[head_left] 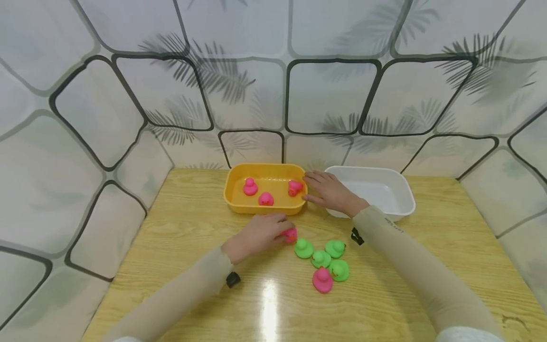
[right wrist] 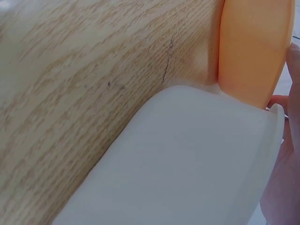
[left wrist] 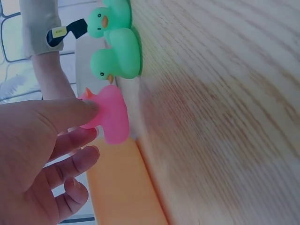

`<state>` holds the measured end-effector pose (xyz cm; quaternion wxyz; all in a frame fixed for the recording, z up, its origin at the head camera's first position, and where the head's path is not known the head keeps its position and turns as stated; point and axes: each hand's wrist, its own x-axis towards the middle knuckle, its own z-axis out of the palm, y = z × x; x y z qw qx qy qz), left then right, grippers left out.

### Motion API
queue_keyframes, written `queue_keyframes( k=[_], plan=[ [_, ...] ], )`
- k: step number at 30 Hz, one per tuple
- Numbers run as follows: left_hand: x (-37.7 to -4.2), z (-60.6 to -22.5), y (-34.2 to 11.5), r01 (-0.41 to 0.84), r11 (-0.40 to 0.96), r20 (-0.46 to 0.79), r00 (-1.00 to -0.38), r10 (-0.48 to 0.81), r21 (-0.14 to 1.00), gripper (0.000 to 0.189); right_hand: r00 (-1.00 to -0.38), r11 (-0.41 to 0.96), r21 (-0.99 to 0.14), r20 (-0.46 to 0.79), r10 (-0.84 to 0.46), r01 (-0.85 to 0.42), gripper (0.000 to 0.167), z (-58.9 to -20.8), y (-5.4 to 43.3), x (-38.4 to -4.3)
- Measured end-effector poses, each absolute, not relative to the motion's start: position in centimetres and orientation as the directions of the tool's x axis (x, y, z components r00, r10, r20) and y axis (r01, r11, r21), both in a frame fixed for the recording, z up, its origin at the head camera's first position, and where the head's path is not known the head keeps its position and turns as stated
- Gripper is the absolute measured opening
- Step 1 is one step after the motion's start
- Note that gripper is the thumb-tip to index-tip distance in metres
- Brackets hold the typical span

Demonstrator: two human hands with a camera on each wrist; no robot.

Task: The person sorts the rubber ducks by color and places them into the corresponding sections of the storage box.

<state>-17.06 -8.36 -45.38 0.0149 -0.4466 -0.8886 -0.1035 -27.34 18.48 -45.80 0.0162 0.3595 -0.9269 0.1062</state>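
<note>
My left hand (head_left: 260, 232) pinches a pink rubber duck (left wrist: 112, 115) between thumb and fingers, in front of the yellow-orange basin (head_left: 265, 209). In the left wrist view the duck appears tipped, with its base toward the tabletop. My right hand (head_left: 333, 194) is at the basin's right end, fingers extended to its rim; the right wrist view cuts off most of the hand. Three pink ducks lie in the basin: one at left (head_left: 249, 187), one at the front (head_left: 266, 199) and one at right (head_left: 294, 187), which is tipped over.
A white basin (head_left: 380, 190) stands right of the orange one, partly under my right forearm. Several green ducks (head_left: 321, 259) cluster on the wooden table (head_left: 183, 228), with a pink duck (head_left: 322, 280) at their near side. A patterned wall (head_left: 248, 109) rises behind.
</note>
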Motion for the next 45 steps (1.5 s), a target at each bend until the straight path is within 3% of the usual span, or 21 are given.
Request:
queue_keyframes(
  k=[23,34,41,45],
  plan=[
    [-16.1,-43.2,-10.3,0.815,0.564,0.241,-0.578,0.779,0.132,0.026,-0.738,0.714,-0.194,0.099,-0.668,-0.673,0.067,-45.7,18.5,-27.3],
    [-17.1,-41.5,-10.8,0.805,0.592,0.263,-0.577,0.773,0.025,0.029,-0.738,0.714,-0.195,0.107,-0.666,-0.673,0.066,-45.9,18.5,-27.3],
    [-18.4,-40.7,-10.9,0.810,0.587,0.296,-0.565,0.770,0.019,0.029,-0.735,0.711,-0.196,0.104,-0.670,-0.675,0.066,-45.7,18.5,-27.2],
    [-19.7,-40.3,-10.9,0.788,0.614,0.294,-0.597,0.746,0.041,0.029,-0.734,0.711,-0.193,0.099,-0.672,-0.676,0.066,-45.8,18.5,-27.3]
  ],
)
